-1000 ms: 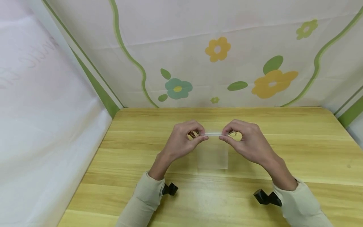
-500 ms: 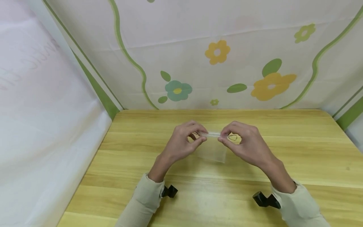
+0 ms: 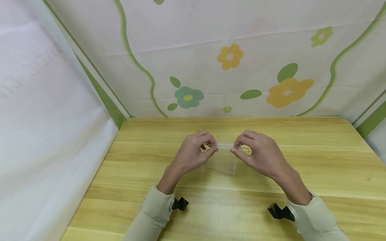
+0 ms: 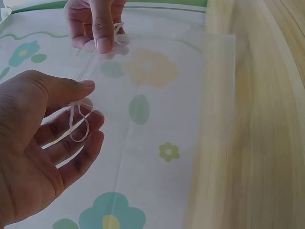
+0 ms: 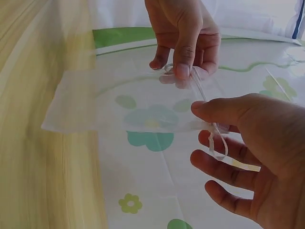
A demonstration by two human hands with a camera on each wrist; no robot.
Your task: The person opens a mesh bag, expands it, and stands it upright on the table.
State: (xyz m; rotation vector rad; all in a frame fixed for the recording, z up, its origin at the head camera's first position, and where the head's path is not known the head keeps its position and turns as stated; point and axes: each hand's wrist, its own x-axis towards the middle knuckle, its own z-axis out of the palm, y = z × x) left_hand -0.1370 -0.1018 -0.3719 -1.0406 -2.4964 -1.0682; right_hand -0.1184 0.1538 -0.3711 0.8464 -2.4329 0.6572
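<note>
A small translucent drawstring bag (image 3: 223, 164) hangs above the table, its top edge stretched between the two hands. My left hand (image 3: 193, 149) pinches one top corner between thumb and fingers. The opposite corner is pinched by my right hand (image 3: 260, 155). A thin cord loop (image 4: 85, 135) sticks out past the left thumb, and a matching cord loop (image 5: 225, 151) shows beside the right fingers. Seen from the left wrist, the flat bag body (image 4: 220, 90) looks see-through, with the backdrop's pattern visible behind it. Nothing can be made out inside it.
Below the hands lies a wooden table (image 3: 223, 211). A white cloth backdrop (image 3: 187, 43) with printed flowers rises at its far edge, and white cloth (image 3: 45, 134) hangs along the left side. Black mounts (image 3: 181, 203) sit at both cuffs.
The bag's lower edge has swung up and slightly left. Both hands have shifted a little left and down in the head view, keeping their pinch on the bag.
</note>
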